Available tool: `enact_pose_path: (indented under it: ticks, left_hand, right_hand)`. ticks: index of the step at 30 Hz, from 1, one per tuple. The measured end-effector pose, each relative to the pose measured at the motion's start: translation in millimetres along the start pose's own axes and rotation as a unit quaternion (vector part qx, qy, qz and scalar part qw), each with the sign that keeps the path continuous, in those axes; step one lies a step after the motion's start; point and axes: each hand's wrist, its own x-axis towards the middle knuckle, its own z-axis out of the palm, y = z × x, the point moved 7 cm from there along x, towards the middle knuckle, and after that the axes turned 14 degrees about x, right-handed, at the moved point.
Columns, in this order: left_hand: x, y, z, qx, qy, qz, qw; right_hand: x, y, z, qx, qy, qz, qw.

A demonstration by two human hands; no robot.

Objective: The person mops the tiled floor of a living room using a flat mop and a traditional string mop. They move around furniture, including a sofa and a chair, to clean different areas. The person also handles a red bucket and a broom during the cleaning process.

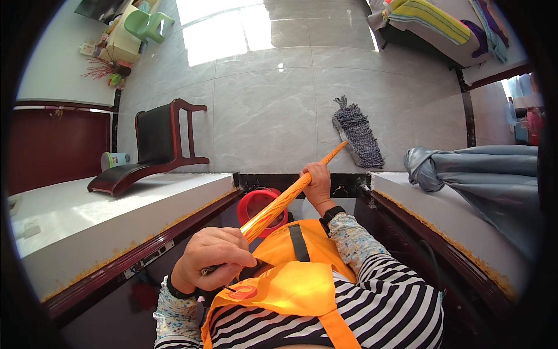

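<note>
Left hand (210, 254) clamped on mop handle (290, 195) end, right hand (317, 180) clamped midway. Mop head (358, 134) on floor (261, 104). Risk: backswing knocks red bucket (258, 205); long reach over ledge strains grip.

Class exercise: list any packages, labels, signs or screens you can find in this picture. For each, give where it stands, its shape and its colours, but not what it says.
Round emblem: on the orange vest at the person's chest, below the left hand; red and white.
Printed cup: on the floor left of the dark wooden chair; cylinder on its side, green with a pale printed band.
Small packages: far upper left by the wall; pale, too small to describe.
Dark screen: top left edge, a partly cut-off flat panel.
</note>
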Motion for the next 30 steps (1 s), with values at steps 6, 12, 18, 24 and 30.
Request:
enact_pose_path:
  ticks: [6,12,18,24,30]
  left_hand:
    - [-62.0,33.5,-21.5,0.05,0.103,-0.083,0.99]
    - [-145.6,57.4,-23.2,0.107,0.182,-0.062,0.975]
    - [-198.1,84.2,-2.2,0.217,0.079,0.041,0.972]
    - [-233.1,96.8,16.2,0.107,0.098,0.071,0.987]
    - [-202.6,120.7,63.5,0.05,0.033,0.091,0.994]
  right_hand:
    - [-18.4,-55.7,61.7,0.103,-0.005,-0.013,0.995]
    - [-56.9,-111.7,115.7,0.183,-0.006,-0.03,0.983]
    - [-121.5,-128.5,127.0,0.153,-0.058,-0.006,0.987]
    - [-185.6,-140.7,93.8,0.125,-0.041,-0.038,0.991]
    - [-242.2,-128.8,41.4,0.132,-0.008,0.027,0.991]
